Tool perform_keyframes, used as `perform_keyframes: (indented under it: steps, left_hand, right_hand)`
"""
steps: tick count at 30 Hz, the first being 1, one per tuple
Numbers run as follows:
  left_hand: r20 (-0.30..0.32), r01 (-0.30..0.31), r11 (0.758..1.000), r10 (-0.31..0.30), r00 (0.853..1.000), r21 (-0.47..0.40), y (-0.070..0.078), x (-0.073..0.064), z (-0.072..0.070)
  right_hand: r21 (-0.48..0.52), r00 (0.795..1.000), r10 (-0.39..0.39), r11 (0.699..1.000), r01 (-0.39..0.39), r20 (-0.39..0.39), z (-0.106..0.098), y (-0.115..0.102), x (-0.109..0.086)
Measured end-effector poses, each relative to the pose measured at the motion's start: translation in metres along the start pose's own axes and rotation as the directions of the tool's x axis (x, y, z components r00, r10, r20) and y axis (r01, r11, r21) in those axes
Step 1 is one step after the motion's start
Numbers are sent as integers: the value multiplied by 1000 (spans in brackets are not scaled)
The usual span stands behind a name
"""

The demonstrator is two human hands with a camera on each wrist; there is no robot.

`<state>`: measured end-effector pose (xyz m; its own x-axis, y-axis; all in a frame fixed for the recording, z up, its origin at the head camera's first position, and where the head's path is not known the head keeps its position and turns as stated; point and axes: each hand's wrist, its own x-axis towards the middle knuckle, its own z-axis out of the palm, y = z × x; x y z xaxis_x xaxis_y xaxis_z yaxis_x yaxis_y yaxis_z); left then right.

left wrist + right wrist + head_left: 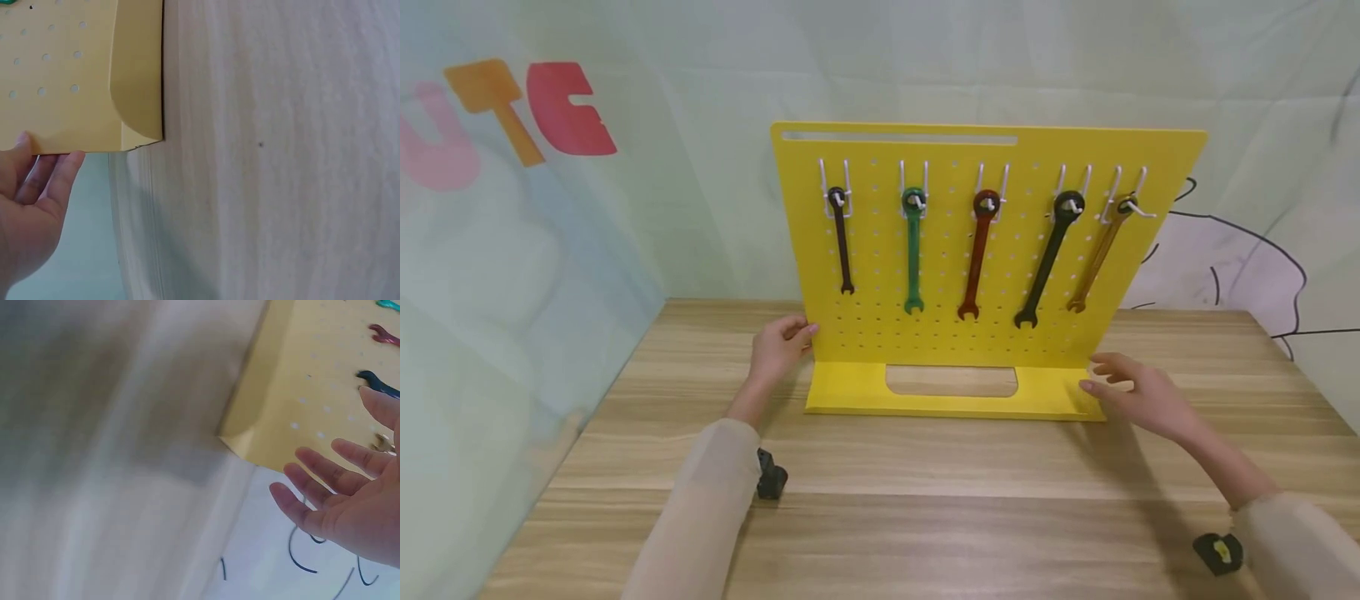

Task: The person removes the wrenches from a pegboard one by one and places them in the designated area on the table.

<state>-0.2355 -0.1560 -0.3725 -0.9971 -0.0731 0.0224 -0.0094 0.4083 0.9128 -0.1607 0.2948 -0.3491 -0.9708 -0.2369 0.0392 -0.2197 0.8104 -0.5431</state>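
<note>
A yellow pegboard stand (946,283) stands upright on the table, its base ledge toward me. My left hand (778,348) grips its left edge low down, thumb in front and fingers at the rim, as the left wrist view also shows. Beside the lower right edge is my right hand (353,497), fingers spread and apart from the board in the right wrist view. Ratchet wrenches hang in a row from white hooks: a small black wrench (842,250), a green wrench (913,262), a red wrench (976,262), a large black wrench (1047,258) and a gold wrench (1100,258).
The wood-grain table (940,533) extends in front of the board and to both sides. Behind it hangs a pale printed cloth (715,150) with coloured letters and line drawings. Small black devices sit at both wrists, such as the left device (771,477).
</note>
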Motion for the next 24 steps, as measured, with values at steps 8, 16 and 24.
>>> perform_keyframes:
  steps: [8, 16, 24]
  left_hand:
    - [-3, -3, 999, 3, 1000, 32, -2, 1, 0]
    - [7, -2, 999, 1, 1000, 48, -2, 2, -1]
    - [9, 6, 999, -6, 1000, 47, -3, 3, 1]
  right_hand:
    - [76, 997, 18, 997, -24, 73, -29, -13, 14]
    - [222, 999, 17, 975, -25, 34, -56, -26, 31]
    - [279, 993, 115, 954, -112, 5, -82, -42, 43]
